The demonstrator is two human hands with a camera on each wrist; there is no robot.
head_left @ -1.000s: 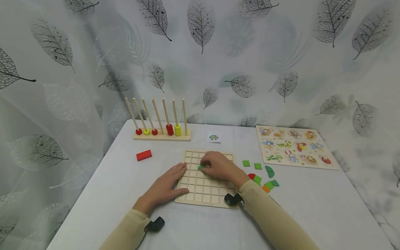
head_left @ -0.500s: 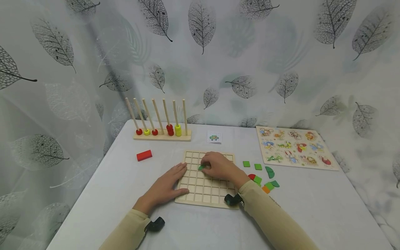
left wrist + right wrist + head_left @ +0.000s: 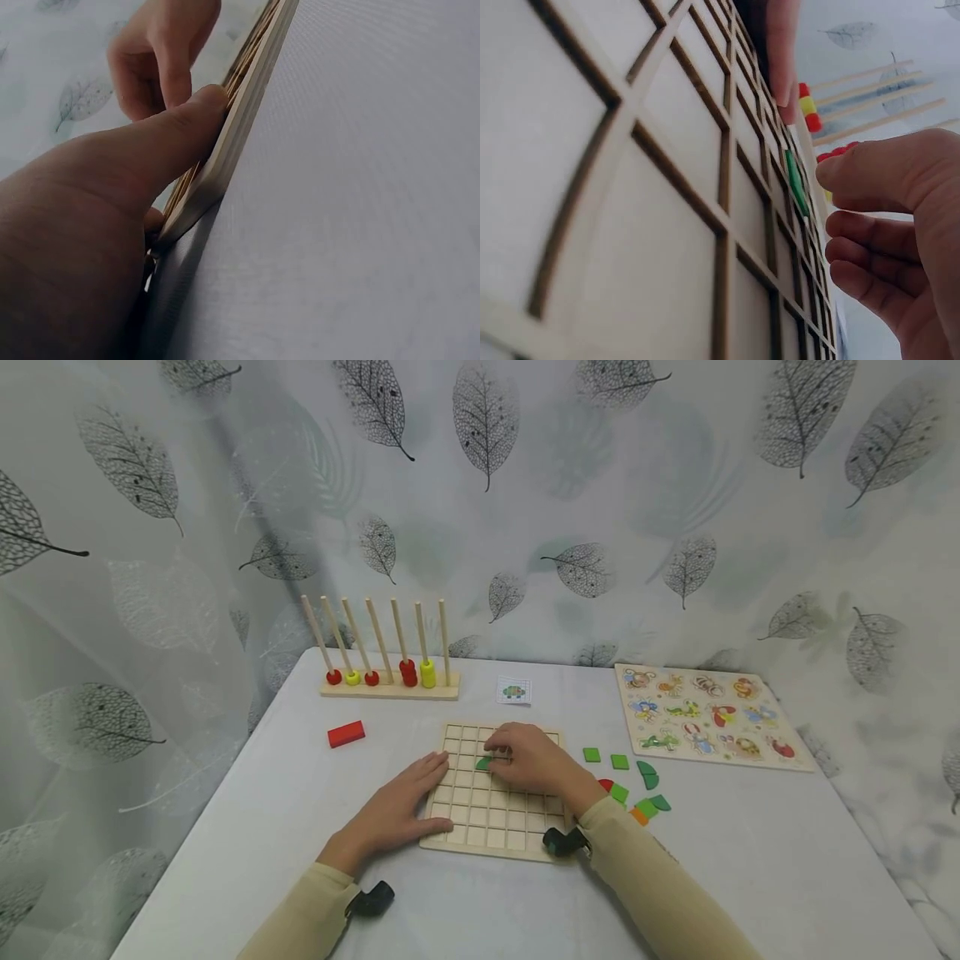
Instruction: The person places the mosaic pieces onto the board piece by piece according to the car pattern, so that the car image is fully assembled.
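A wooden grid board (image 3: 476, 835) lies on the white table. My left hand (image 3: 397, 802) rests on its left side with fingers and thumb extended; in the left wrist view, the thumb (image 3: 176, 131) presses along the board's edge. A dark green quarter-round piece (image 3: 482, 763) sits in one cell of the grid, showing as a green sliver (image 3: 796, 184) in the right wrist view. Just right of it hovers my right hand (image 3: 532, 766), its bent fingers (image 3: 870, 232) apart from the piece and holding nothing.
Right of the board lie several loose pieces, among them a green square (image 3: 592, 754) and dark green quarter-rounds (image 3: 648, 774). Behind stand a peg rack (image 3: 390, 691) with red and yellow beads and a small pattern card (image 3: 513, 690). An insect puzzle (image 3: 705, 714) and red block (image 3: 346, 733) flank the board.
The right hand's fingers have let go of the dark green piece and drawn slightly to the right, leaving it on the grid. My left hand stays in place.
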